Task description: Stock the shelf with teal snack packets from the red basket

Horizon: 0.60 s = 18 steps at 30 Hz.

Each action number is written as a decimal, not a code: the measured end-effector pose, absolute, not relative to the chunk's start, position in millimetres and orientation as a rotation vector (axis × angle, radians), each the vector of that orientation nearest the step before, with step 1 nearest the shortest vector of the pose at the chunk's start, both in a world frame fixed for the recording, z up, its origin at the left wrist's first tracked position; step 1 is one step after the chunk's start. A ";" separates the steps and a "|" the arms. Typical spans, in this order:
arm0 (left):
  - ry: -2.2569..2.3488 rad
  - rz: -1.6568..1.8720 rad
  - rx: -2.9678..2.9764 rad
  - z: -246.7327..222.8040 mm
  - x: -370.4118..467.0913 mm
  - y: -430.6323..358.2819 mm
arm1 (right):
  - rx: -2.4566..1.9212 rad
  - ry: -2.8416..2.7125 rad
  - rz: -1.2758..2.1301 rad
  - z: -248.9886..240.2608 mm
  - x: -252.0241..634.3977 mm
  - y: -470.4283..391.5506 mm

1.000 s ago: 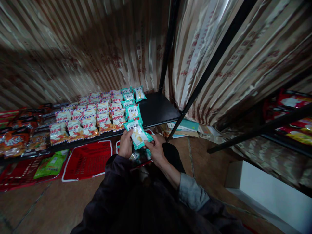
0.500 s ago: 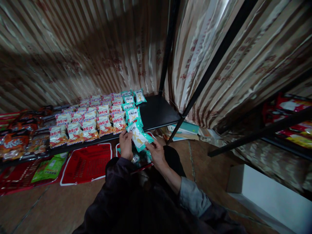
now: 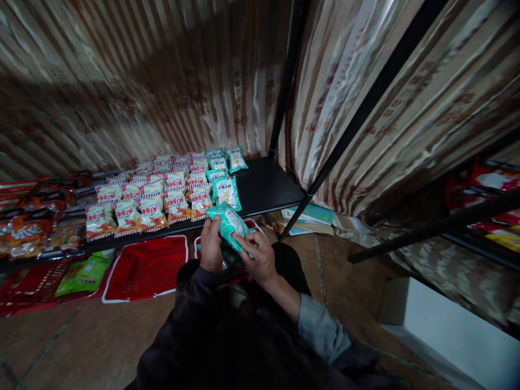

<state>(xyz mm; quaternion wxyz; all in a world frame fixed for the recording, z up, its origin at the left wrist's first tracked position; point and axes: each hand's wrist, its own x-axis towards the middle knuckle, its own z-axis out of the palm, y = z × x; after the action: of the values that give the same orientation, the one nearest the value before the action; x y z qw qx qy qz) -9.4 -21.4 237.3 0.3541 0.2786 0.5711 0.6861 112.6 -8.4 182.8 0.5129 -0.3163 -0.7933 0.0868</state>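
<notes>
Between my two hands is a teal snack bag, tilted, its printed white front no longer facing me. My left hand grips its left edge, and my right hand pinches its lower right side. Just beyond it, a teal-and-white snack bag rests at the front of a column of like bags on the black shelf. To their left stand rows of white snack bags with red lettering. Under my hands, a red basket holds more bags, mostly hidden.
An empty-looking red basket sits on the floor, beside another with a green bag. Black shelf posts rise at the right, near books. A white box stands at the lower right; striped curtains hang behind.
The teal bag has been turned over in my hands, from its white printed front to a mostly teal side. My right hand's fingers have shifted over it. The view has moved slightly.
</notes>
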 end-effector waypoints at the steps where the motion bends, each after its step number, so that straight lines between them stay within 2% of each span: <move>1: 1.488 1.764 0.730 241.2 -9.5 -22.2 | -0.759 -1.932 0.166 182.2 111.9 -9.0; 7: 1.481 1.786 0.649 252.3 -12.0 -23.8 | -0.756 -1.990 0.082 176.4 110.4 -13.2; 18: 1.381 1.823 0.486 239.4 -17.1 -19.8 | -0.731 -1.966 0.191 172.2 113.9 -13.7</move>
<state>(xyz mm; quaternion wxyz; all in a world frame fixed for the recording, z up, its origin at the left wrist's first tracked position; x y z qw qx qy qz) -17.1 -19.8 239.4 0.3910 0.1914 0.5435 0.7177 113.9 -13.7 172.2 0.4947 -0.3017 -0.8112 0.0788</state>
